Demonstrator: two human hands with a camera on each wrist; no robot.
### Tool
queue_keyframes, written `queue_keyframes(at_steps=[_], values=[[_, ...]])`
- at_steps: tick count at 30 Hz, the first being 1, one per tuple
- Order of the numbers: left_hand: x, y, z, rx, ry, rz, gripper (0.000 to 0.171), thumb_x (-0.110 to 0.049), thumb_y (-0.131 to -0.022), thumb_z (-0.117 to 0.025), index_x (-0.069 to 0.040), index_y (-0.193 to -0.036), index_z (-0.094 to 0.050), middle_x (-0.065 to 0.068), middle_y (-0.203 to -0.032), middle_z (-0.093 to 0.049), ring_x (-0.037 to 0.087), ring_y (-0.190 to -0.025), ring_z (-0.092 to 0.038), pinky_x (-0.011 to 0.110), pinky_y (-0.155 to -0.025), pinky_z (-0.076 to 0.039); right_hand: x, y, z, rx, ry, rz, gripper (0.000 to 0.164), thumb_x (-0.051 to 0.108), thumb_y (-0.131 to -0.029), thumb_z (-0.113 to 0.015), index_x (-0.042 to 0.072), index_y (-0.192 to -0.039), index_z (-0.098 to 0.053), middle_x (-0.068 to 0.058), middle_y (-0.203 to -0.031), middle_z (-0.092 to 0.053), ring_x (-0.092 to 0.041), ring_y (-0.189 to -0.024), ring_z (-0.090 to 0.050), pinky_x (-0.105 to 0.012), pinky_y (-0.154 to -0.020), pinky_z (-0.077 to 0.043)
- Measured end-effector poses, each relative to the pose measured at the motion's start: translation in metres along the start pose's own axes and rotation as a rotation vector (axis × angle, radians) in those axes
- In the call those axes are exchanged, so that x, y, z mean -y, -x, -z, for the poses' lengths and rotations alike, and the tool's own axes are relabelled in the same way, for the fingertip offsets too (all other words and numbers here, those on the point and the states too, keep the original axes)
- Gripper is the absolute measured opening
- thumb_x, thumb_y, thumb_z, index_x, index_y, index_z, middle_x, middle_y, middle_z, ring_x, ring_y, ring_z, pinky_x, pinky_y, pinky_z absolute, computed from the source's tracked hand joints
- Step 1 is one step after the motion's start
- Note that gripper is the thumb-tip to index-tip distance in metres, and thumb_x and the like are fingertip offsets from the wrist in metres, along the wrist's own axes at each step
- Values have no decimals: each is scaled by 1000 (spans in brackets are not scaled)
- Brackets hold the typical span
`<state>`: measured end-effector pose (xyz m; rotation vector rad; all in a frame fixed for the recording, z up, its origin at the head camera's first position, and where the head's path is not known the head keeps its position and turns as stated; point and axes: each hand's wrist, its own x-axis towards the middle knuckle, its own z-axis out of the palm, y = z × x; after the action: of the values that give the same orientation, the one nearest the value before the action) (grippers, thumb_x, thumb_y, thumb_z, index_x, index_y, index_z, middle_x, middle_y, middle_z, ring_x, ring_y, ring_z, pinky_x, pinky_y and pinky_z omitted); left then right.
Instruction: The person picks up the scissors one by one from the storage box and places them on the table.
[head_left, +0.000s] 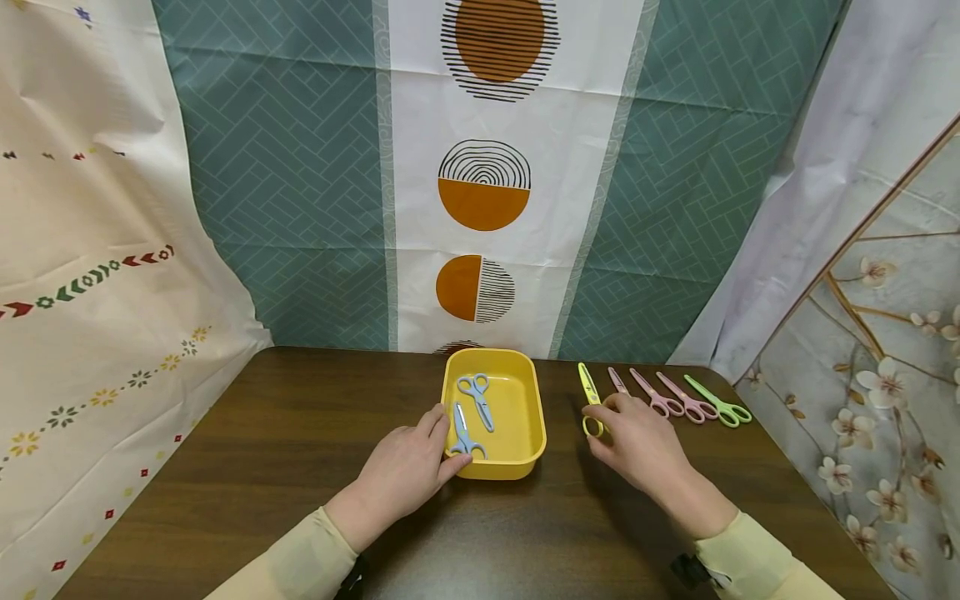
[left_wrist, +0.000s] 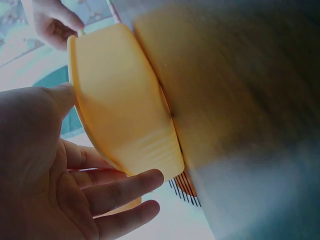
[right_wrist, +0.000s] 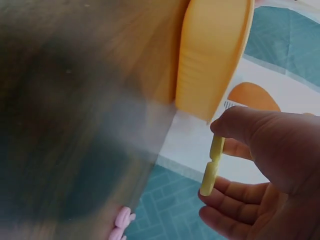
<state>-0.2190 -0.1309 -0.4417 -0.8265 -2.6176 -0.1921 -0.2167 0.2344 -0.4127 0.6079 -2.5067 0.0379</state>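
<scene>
My left hand (head_left: pixel 405 462) grips the near left corner of a yellow tray (head_left: pixel 542 417). In the left wrist view its thumb lies at the rim and the fingers spread along the outer wall (left_wrist: pixel 120 90). Two pairs of light blue scissors (head_left: pixel 480 404) lie inside the tray. To the tray's right, my right hand (head_left: pixel 641 437) pinches yellow scissors (head_left: pixel 588 385) by the handle loops, blade pointing away from me. The right wrist view shows the yellow handle (right_wrist: pixel 214 162) edge-on between thumb and fingers, held off the table.
Beyond the right hand, several pink scissors (head_left: pixel 693 408) and one green pair (head_left: pixel 723 408) lie in a slanted row on the dark wooden table (head_left: pixel 300 475). Patterned cloths (head_left: pixel 480 117) hang behind the table and at both sides.
</scene>
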Motion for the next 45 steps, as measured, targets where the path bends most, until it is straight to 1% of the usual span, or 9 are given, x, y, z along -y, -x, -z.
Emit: queue_keyframes(at_steps=[5, 8, 11, 17, 22, 26, 32, 39, 45], values=[[0, 0, -1, -1, 0, 1, 76, -54, -109, -68, 10, -149, -59, 27, -149, -61, 37, -97, -77, 49, -92, -62, 1, 6, -4, 44, 6, -3, 34, 19, -82, -93, 14, -115, -83, -10, -100, -70, -31, -86, -70, -46, -65, -59], [0, 0, -1, 0, 1, 0, 76, -53, -109, -68, 10, -149, -59, 27, -149, -61, 37, -98, -77, 49, -92, -62, 2, 8, -6, 78, 13, -8, 34, 21, -82, -94, 15, -113, -83, -8, -98, -69, -28, -83, -69, -43, -60, -57], [1, 0, -1, 2, 1, -2, 76, -53, -109, -68, 10, -149, -59, 27, -149, -61, 37, -98, -77, 49, -92, -62, 3, 11, -8, 103, 14, -7, 34, 21, -81, -95, 17, -112, -82, -7, -97, -68, -26, -80, -67, -42, -59, -55], [1, 0, -1, 10, -1, 0, 76, -54, -109, -67, 10, -149, -59, 27, -149, -61, 37, -99, -77, 49, -92, -62, 3, 15, -11, 164, 13, -20, 33, 22, -82, -94, 18, -112, -81, -5, -96, -67, -23, -79, -65, -40, -60, -55], [1, 0, -1, 3, -4, -3, 76, -53, -109, -68, 10, -149, -59, 27, -149, -61, 37, -98, -77, 49, -91, -62, 1, 17, -14, 200, 12, -22, 32, 22, -84, -94, 20, -113, -81, -5, -99, -69, -25, -82, -67, -42, -62, -56], [0, 0, -1, 3, -5, -1, 76, -54, -109, -68, 10, -149, -59, 27, -149, -61, 36, -97, -77, 49, -91, -62, 1, 18, -15, 208, 10, -25, 31, 22, -84, -93, 20, -112, -81, -6, -100, -70, -26, -84, -68, -44, -64, -57], [0, 0, -1, 10, -4, 4, 76, -54, -108, -68, 10, -150, -59, 27, -149, -61, 36, -97, -77, 49, -92, -62, 2, 20, -17, 214, -11, -28, 30, 21, -83, -92, 21, -111, -82, -4, -96, -69, -25, -81, -66, -44, -63, -56], [0, 0, -1, 14, -2, 8, 77, -54, -108, -68, 9, -150, -59, 27, -149, -61, 36, -99, -78, 49, -93, -62, 1, 23, -21, 250, -26, -46, 30, 21, -84, -92, 21, -112, -83, 0, -93, -66, -23, -79, -65, -43, -63, -55], [1, 0, -1, 12, -5, 7, 76, -54, -109, -68, 9, -150, -59, 27, -149, -61, 35, -97, -78, 49, -92, -62, 1, 24, -23, 246, -29, -42, 31, 21, -83, -93, 22, -112, -82, 0, -93, -66, -23, -79, -64, -42, -63, -55]])
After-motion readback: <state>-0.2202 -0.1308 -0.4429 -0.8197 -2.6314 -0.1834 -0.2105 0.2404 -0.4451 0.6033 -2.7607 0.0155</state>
